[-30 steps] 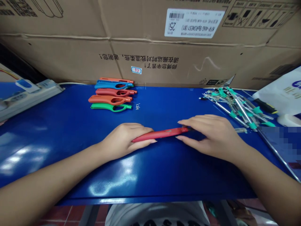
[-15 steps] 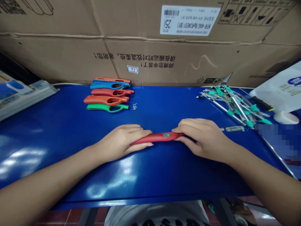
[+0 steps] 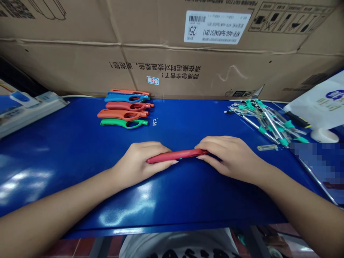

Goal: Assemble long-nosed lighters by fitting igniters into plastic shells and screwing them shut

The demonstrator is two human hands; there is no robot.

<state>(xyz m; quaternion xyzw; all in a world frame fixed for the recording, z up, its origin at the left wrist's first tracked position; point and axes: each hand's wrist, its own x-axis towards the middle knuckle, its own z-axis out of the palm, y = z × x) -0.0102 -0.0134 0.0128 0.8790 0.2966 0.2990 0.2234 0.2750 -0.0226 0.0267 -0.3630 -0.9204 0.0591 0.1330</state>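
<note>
Between my two hands is a red lighter casing, held nearly level above the blue table, its narrow side facing up. My left hand is closed around its left end, thumb below and fingers over the top. At the other end, my right hand pinches the casing between thumb and fingers. A small bit of teal shows at its lower edge. Several similar casings lie in a column at the back left, among them a green one, an orange one and a blue one.
A pile of metal rods with teal parts lies at the back right, beside a small clear piece and a screwdriver. A power strip sits at the left. The cardboard box stands along the back of the table.
The red casing has rolled in my hands: the teal-filled opening that faced up is turned out of sight, and the plain edge now faces me. Both hands keep their hold.
</note>
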